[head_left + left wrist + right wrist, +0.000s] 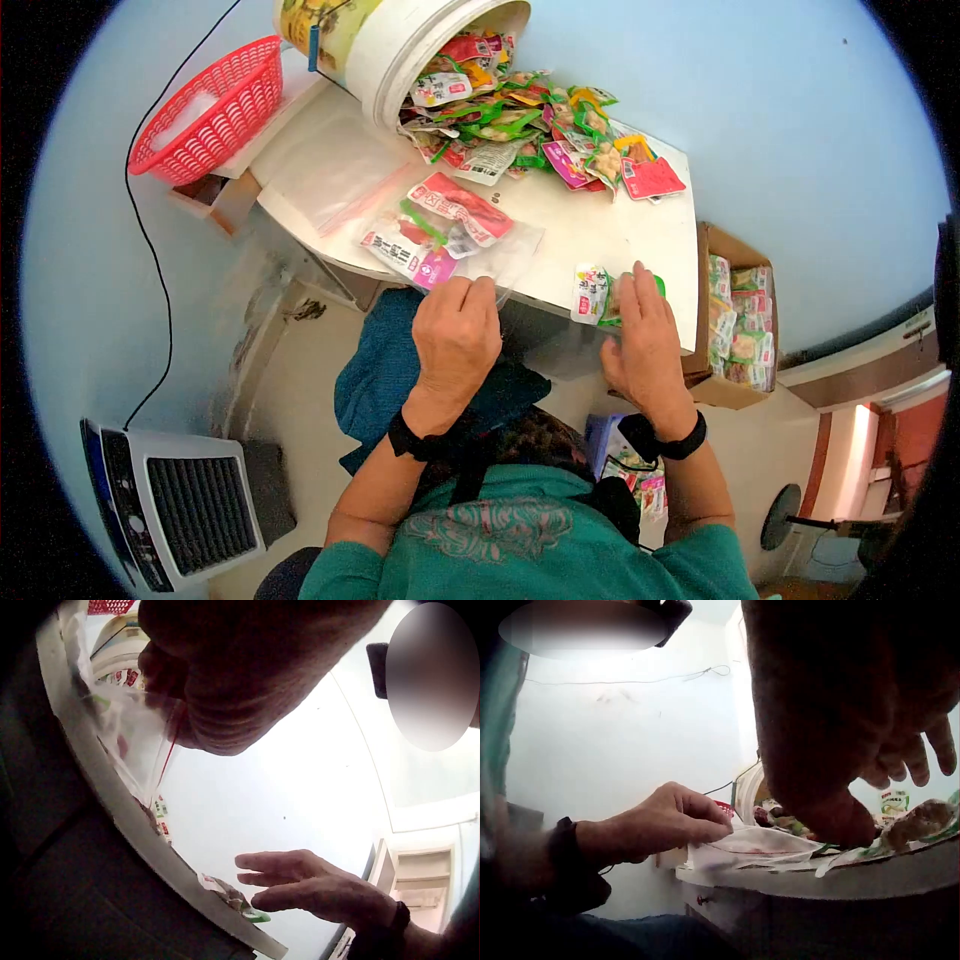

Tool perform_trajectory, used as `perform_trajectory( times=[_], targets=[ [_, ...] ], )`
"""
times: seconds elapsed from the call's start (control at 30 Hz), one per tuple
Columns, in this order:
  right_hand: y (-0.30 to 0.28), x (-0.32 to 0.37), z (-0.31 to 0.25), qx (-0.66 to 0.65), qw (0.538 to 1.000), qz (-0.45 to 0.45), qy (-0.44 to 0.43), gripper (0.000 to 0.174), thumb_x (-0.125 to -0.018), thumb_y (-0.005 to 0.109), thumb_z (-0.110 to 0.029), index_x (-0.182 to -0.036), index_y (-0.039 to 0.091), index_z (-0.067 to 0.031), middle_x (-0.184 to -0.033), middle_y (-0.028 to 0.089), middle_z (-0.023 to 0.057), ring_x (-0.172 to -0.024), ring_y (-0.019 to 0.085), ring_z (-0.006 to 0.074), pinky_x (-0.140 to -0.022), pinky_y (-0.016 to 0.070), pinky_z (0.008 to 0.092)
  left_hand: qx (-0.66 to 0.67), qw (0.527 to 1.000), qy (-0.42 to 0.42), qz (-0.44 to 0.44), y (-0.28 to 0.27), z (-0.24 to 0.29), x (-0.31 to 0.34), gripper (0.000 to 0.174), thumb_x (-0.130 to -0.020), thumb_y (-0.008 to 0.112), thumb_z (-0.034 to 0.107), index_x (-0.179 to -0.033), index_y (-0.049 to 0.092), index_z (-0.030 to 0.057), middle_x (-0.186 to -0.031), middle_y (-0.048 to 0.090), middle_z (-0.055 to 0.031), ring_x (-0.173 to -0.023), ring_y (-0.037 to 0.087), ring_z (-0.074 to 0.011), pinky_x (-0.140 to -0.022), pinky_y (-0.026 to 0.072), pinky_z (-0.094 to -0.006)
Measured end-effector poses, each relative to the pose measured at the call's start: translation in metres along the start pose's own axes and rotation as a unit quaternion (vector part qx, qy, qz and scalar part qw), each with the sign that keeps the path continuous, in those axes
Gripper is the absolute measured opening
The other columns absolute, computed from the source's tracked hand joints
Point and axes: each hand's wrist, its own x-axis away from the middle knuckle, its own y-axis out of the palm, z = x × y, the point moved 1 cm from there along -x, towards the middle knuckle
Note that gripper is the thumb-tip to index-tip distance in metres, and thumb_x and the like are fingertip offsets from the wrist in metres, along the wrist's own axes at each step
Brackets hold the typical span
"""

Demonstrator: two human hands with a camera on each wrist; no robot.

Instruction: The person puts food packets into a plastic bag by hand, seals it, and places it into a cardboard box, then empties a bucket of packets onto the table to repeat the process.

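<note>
My left hand (457,335) pinches the mouth edge of a clear zip bag (520,243) at the table's front edge. Inside the bag lie several snack packets, with a red packet (462,207) on top. In the right wrist view the left hand (664,821) holds the bag's rim (769,844) up a little. To the right, my right hand (647,335) has its fingers extended over a small white and green snack packet (590,292), partly hidden under the fingertips. The left wrist view shows that packet (225,891) at the table edge, right by the right hand's fingers.
A tipped white bucket (385,70) spills a heap of snack packets (530,115) across the back of the white table (570,235). Flat clear bags (325,165) lie at left, near a red basket (225,110). A cardboard box (735,390) of filled packs stands at right.
</note>
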Motion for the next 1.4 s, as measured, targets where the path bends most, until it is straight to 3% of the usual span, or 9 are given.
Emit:
perform_trajectory(
  times=[0.33,0.43,0.53,0.73,0.93,1.07,1.2,1.33,1.4],
  targets=[
    [-0.01,0.026,0.042,0.03,0.988,0.078,0.127,0.061,-0.073,0.056,0.004,-0.133,0.047,0.008,-0.142,0.043,0.0335,-0.122,0.052,0.0474,-0.103,0.0445,0.0467,-0.006,1.0,0.001,0.025,0.002,-0.001,0.0,0.013,-0.079,0.072,0.001,-0.09,0.067,0.0041,-0.081,0.062,-0.0106,-0.075,0.061,-0.0305,-0.066,0.0506,-0.0396],
    [-0.015,0.023,0.034,-0.037,0.989,0.056,0.13,0.061,-0.072,0.057,0.004,-0.133,0.049,0.0061,-0.142,0.043,0.033,-0.124,0.05,0.0478,-0.106,0.0422,0.0472,-0.003,1.0,-0.001,0.024,0.003,0.0,0.0,0.013,-0.079,0.072,0.001,-0.09,0.066,0.004,-0.082,0.062,-0.0103,-0.075,0.062,-0.0304,-0.066,0.0507,-0.0396],
    [-0.01,0.018,0.025,-0.02,0.997,0.062,0.029,0.067,-0.07,0.06,0.004,-0.136,0.047,0.0023,-0.144,0.042,0.0308,-0.13,0.044,0.0468,-0.108,0.0393,0.0484,-0.004,1.0,0.0,0.022,0.002,0.0,0.0,0.013,-0.079,0.072,0.001,-0.09,0.066,0.0039,-0.082,0.062,-0.0102,-0.076,0.062,-0.0304,-0.066,0.0508,-0.0396],
    [-0.005,0.007,0.009,0.003,0.999,-0.02,0.029,0.078,-0.068,0.071,0.0,-0.14,0.043,-0.0042,-0.147,0.039,0.0259,-0.134,0.04,0.0434,-0.107,0.0386,0.0483,-0.002,1.0,-0.002,0.018,0.001,0.001,-0.001,0.013,-0.079,0.071,0.001,-0.09,0.066,0.0034,-0.082,0.062,-0.0112,-0.076,0.062,-0.0308,-0.066,0.0508,-0.0395],
    [0.003,0.007,0.034,-0.05,0.998,-0.042,0.003,0.068,-0.072,0.071,0.001,-0.136,0.047,-0.0036,-0.132,0.054,0.0189,-0.122,0.051,0.0378,-0.101,0.0443,0.0447,-0.003,1.0,-0.002,0.018,0.0,0.0,-0.002,0.012,-0.079,0.071,0.001,-0.089,0.066,0.0035,-0.082,0.061,-0.011,-0.075,0.062,-0.0307,-0.066,0.0504,-0.0395],
    [-0.009,0.004,0.033,-0.184,0.98,0.013,0.076,0.045,-0.081,0.063,-0.002,-0.126,0.057,-0.0014,-0.116,0.065,0.0177,-0.105,0.062,0.0358,-0.092,0.0501,0.0399,-0.001,1.0,0.003,0.022,0.003,0.0,-0.002,0.012,-0.079,0.071,0.001,-0.09,0.066,0.0035,-0.081,0.061,-0.0109,-0.075,0.061,-0.0308,-0.065,0.05,-0.0395],
    [-0.004,-0.007,0.056,-0.391,0.888,-0.001,0.242,0.036,-0.089,0.051,-0.003,-0.125,0.058,0.0001,-0.114,0.068,0.0129,-0.096,0.067,0.0246,-0.087,0.0535,0.0365,0.006,1.0,0.005,0.017,0.002,0.002,-0.004,0.012,-0.078,0.071,0.001,-0.09,0.066,0.0031,-0.081,0.061,-0.0111,-0.075,0.061,-0.0313,-0.065,0.0498,-0.0399],
    [-0.003,-0.022,0.055,-0.663,0.677,0.136,0.29,0.034,-0.086,0.05,0.0,-0.118,0.063,0.0037,-0.11,0.069,0.0105,-0.099,0.067,0.0205,-0.091,0.0529,0.0324,0.0,1.0,-0.003,0.005,0.0,0.002,-0.004,0.013,-0.078,0.071,0.0,-0.09,0.066,0.0027,-0.081,0.061,-0.0114,-0.075,0.061,-0.0318,-0.066,0.0499,-0.0404],
    [-0.005,-0.025,0.054,-0.721,0.612,0.139,0.294,0.037,-0.084,0.053,0.002,-0.121,0.059,0.0058,-0.115,0.067,0.0117,-0.104,0.066,0.023,-0.092,0.053,0.0333,-0.001,1.0,0.001,0.009,0.0,0.002,-0.005,0.014,-0.078,0.071,0.0,-0.091,0.067,0.0025,-0.081,0.061,-0.0117,-0.075,0.062,-0.032,-0.066,0.05,-0.0405]
  ],
)
